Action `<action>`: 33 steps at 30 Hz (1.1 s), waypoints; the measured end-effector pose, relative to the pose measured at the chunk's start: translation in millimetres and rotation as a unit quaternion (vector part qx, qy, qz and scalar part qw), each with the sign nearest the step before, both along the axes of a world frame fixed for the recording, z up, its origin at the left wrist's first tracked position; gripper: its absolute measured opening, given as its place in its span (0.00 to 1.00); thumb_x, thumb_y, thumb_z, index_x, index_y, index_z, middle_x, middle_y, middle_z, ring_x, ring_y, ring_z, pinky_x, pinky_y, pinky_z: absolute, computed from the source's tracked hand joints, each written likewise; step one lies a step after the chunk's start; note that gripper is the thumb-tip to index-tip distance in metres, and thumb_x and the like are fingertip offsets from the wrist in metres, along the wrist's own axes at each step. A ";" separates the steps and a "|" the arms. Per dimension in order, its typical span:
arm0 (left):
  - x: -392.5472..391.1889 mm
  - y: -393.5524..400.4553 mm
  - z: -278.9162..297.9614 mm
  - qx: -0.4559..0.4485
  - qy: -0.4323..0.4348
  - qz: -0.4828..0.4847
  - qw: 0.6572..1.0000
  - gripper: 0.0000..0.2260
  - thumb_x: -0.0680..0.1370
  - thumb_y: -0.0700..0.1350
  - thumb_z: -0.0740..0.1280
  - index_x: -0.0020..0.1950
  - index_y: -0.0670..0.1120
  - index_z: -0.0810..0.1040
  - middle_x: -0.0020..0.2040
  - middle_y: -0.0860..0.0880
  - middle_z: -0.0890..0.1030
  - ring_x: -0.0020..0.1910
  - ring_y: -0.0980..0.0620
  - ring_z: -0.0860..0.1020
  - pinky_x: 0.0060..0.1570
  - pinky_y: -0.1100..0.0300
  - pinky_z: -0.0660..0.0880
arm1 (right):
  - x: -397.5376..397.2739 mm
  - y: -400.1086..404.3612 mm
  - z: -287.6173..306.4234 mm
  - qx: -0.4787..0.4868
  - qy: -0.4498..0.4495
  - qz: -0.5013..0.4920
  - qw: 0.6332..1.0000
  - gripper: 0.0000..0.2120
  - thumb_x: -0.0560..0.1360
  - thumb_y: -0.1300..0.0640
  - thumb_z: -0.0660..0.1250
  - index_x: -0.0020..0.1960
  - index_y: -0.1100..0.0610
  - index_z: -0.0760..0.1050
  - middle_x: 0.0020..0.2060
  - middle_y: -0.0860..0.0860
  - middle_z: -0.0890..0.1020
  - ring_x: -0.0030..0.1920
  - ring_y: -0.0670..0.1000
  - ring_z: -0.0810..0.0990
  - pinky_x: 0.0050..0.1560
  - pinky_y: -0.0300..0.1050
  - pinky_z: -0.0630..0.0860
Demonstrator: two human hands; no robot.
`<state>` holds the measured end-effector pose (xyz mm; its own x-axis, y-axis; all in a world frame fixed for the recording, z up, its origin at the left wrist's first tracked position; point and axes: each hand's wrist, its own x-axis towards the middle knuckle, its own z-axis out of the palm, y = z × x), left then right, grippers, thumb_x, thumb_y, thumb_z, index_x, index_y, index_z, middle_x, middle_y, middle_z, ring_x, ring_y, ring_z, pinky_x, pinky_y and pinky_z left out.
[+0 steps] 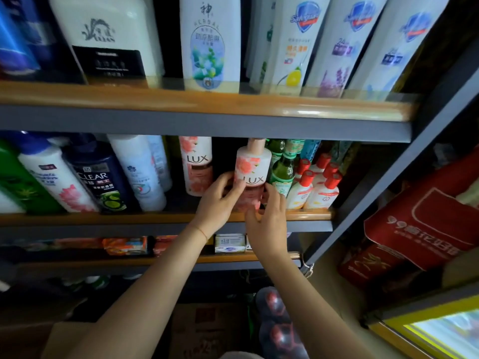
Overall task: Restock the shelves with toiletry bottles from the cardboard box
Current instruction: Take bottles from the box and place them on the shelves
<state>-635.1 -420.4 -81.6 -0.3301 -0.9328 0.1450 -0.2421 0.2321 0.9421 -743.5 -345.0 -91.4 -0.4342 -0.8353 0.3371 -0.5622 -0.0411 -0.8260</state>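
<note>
Head view: pink Lux pump bottle (251, 172) upright near the front edge of the middle shelf (155, 218), toward its right end, gripped between both hands. Left hand (220, 200) against the bottle's left side, fingers curled round the label, thumb across the front just beside the "LUX" lettering. Right hand (267, 221) against the lower right side, fingers wrapped behind, thumb reaching across the base at the shelf's wooden lip. Pump top just under the grey edge of the upper shelf (207, 123).

Second Lux bottle (197, 164) standing just left of it, further back, a dark gap between the two. Green glass bottles (282, 169) just beside the held bottle on the right, then a cluster of small white bottles with red caps (317, 182) at the shelf's right end. Toward the left end, a dark Clear bottle (99, 177), white bottles and a green one, all leaning in the wide-angle view.

Upper shelf lined with tall white bottles, Safeguard bottles (344, 45) at its right end. Below the middle shelf, soap boxes (230, 243) on a lower shelf. Cardboard box (204, 330) on the floor between the forearms, its contents too dark to make out. Red bags (425, 224) outside the rack's right post.
</note>
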 end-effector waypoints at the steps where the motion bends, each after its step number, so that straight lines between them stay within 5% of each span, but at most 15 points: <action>1: 2.8 0.8 -1.0 -0.036 0.007 0.053 0.998 0.08 0.82 0.51 0.64 0.60 0.53 0.77 0.53 0.60 0.79 0.53 0.65 0.77 0.53 0.66 0.73 | 1.2 0.0 -0.2 -0.017 0.006 -0.008 1.000 0.19 0.77 0.64 0.63 0.68 0.58 0.68 0.58 0.50 0.72 0.55 0.44 0.70 0.51 0.36 0.69; 4: 21.9 -0.9 -5.3 -0.133 0.042 0.260 0.955 0.07 0.80 0.43 0.67 0.57 0.45 0.77 0.54 0.49 0.77 0.53 0.54 0.76 0.55 0.62 0.75 | 10.7 -1.1 1.5 -0.054 0.021 0.028 0.998 0.07 0.78 0.64 0.63 0.54 0.57 0.74 0.48 0.50 0.75 0.48 0.50 0.76 0.44 0.47 0.75; 6: 35.0 -11.2 -7.1 -0.115 0.052 0.311 0.942 0.14 0.79 0.47 0.67 0.62 0.42 0.74 0.61 0.44 0.75 0.60 0.50 0.74 0.61 0.57 0.74 | 25.6 -6.9 9.1 -0.017 -0.019 0.107 0.994 0.07 0.79 0.61 0.62 0.56 0.55 0.75 0.49 0.49 0.78 0.47 0.45 0.77 0.45 0.45 0.77; 9: 40.8 -33.3 -2.9 -0.039 0.054 0.259 0.963 0.34 0.74 0.58 0.69 0.74 0.42 0.66 0.71 0.44 0.72 0.70 0.49 0.70 0.70 0.54 0.67 | 52.8 -23.9 24.3 0.057 -0.159 0.199 0.965 0.18 0.82 0.52 0.59 0.72 0.51 0.68 0.62 0.33 0.74 0.62 0.35 0.72 0.64 0.37 0.71; 11: 38.4 -47.2 5.8 0.011 0.095 0.225 0.970 0.37 0.72 0.60 0.70 0.75 0.45 0.65 0.71 0.47 0.74 0.70 0.51 0.72 0.69 0.58 0.69 | 65.9 -37.0 32.6 0.086 -0.243 0.199 0.946 0.23 0.83 0.52 0.57 0.77 0.50 0.60 0.63 0.25 0.67 0.65 0.29 0.67 0.66 0.32 0.63; 16: 45.0 -72.2 8.9 0.082 0.107 0.142 0.981 0.32 0.67 0.70 0.68 0.65 0.52 0.75 0.58 0.53 0.83 0.58 0.56 0.81 0.62 0.51 0.77 | 70.2 -58.6 41.1 0.109 -0.307 0.184 0.928 0.25 0.84 0.50 0.54 0.79 0.47 0.53 0.68 0.39 0.64 0.69 0.38 0.60 0.64 0.33 0.57; 20: 51.6 -63.4 6.7 0.083 0.152 0.091 0.981 0.24 0.71 0.63 0.69 0.62 0.53 0.77 0.55 0.54 0.84 0.55 0.57 0.82 0.53 0.59 0.79 | 68.1 -45.4 38.9 0.103 -0.252 0.202 0.941 0.19 0.83 0.55 0.57 0.72 0.45 0.62 0.60 0.31 0.70 0.60 0.27 0.69 0.58 0.24 0.65; 23: 51.3 -42.4 2.0 0.083 0.181 0.064 0.978 0.23 0.68 0.65 0.69 0.59 0.55 0.77 0.53 0.54 0.84 0.52 0.57 0.83 0.45 0.62 0.80 | 62.5 -17.8 22.9 0.063 -0.110 0.146 0.981 0.18 0.80 0.59 0.62 0.68 0.49 0.69 0.58 0.40 0.76 0.59 0.38 0.74 0.60 0.38 0.74; 25: 49.5 -31.7 -2.3 0.076 0.171 0.050 0.981 0.24 0.68 0.66 0.68 0.60 0.57 0.76 0.55 0.55 0.84 0.54 0.60 0.82 0.47 0.67 0.78 | 56.1 -3.2 17.1 0.006 -0.047 0.076 0.996 0.15 0.78 0.61 0.63 0.64 0.52 0.72 0.54 0.46 0.77 0.52 0.42 0.76 0.53 0.45 0.77; 29: 50.1 -23.0 -0.5 0.072 0.158 0.044 0.984 0.29 0.69 0.68 0.66 0.65 0.55 0.74 0.58 0.56 0.82 0.55 0.64 0.80 0.49 0.70 0.75 | 35.4 7.2 31.3 -0.077 -0.015 -0.044 0.996 0.19 0.78 0.62 0.64 0.67 0.55 0.66 0.43 0.47 0.76 0.37 0.45 0.76 0.36 0.48 0.77; 33: 49.6 -18.4 8.5 0.066 0.144 0.051 0.986 0.18 0.78 0.57 0.68 0.63 0.52 0.72 0.54 0.58 0.80 0.47 0.72 0.79 0.43 0.75 0.73 | 9.2 -6.3 57.5 -0.029 0.054 -0.052 0.997 0.33 0.77 0.50 0.68 0.76 0.53 0.56 0.33 0.45 0.77 0.32 0.43 0.77 0.30 0.44 0.74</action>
